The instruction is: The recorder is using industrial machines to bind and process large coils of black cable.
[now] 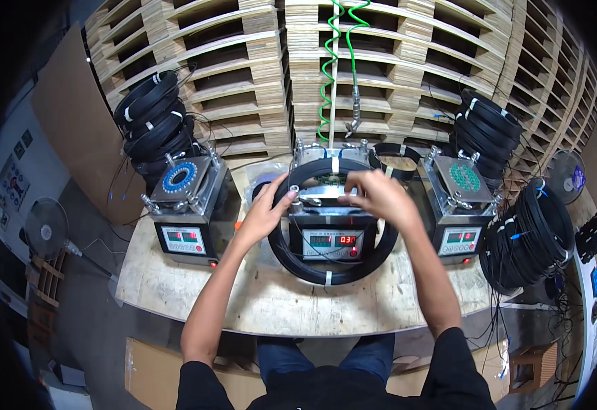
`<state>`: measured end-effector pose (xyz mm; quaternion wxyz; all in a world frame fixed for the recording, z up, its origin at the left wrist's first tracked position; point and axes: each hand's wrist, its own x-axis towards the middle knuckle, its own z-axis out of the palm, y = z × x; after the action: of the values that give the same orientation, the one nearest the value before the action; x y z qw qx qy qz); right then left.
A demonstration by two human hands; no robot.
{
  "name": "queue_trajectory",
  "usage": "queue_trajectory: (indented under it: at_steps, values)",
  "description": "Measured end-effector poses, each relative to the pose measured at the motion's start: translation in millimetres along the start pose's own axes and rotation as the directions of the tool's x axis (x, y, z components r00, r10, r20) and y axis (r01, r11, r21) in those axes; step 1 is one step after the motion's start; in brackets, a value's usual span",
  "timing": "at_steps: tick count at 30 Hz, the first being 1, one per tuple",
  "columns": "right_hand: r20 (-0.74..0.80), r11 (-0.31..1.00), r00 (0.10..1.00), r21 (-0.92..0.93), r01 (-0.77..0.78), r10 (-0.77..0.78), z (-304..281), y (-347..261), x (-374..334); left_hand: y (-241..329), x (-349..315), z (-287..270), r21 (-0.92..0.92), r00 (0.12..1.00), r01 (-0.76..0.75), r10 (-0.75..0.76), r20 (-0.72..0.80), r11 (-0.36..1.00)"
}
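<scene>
Grasping the left side of a black coil [373, 260], the left hand [263, 217] has it framing the middle machine [330, 240], behind the tabletop [209, 294] front edge. The right hand [382, 195] curls above, its grip unclear. Placing looks mostly done; handling on top seems unfinished.

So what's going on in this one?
A person at a wooden table has their left hand at the left side of a black coil, apparently holding it. Their right hand is curled near the coil's upper right; whether it holds anything isn't clear. The middle machine's lit screen shows through the coil. Similar machines stand on the left and right, untouched, with more coils stacked behind them.
</scene>
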<state>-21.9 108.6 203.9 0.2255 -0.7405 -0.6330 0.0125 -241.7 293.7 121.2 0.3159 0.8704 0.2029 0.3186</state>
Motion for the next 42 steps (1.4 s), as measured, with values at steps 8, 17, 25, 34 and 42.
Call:
queue_trajectory:
  at_steps: [8, 17, 25, 34, 42]
  values:
    - [0.439, 0.94, 0.898, -0.304, 0.155, -0.006, -20.3, 60.7, 160.8, 54.8, 106.7, -8.9, 0.136, 0.999, -0.044, 0.043, 0.012, 0.99]
    - [0.583, 0.873, 0.805, -0.333, 0.356, -0.106, 0.1, 52.0, 171.0, 31.4, 165.4, 16.9, 0.369, 0.91, -0.16, -0.008, 0.415, 0.915]
    - [0.602, 0.977, 0.798, -0.153, 0.149, -0.028, -17.4, 70.3, 169.6, 37.6, 178.1, 17.2, 0.375, 0.863, -0.274, 0.054, 0.503, 0.886]
    - [0.193, 0.97, 0.975, 0.237, 0.06, -0.107, -11.3, 95.9, 111.6, 79.3, 217.6, 45.0, 0.534, 0.67, -0.325, -0.209, 0.713, 0.78]
    - [-0.178, 0.983, 0.973, 0.084, 0.164, -0.147, 20.9, 99.4, 85.4, 41.5, 229.1, 45.3, 0.391, 0.469, -0.733, -0.004, 0.883, 0.557]
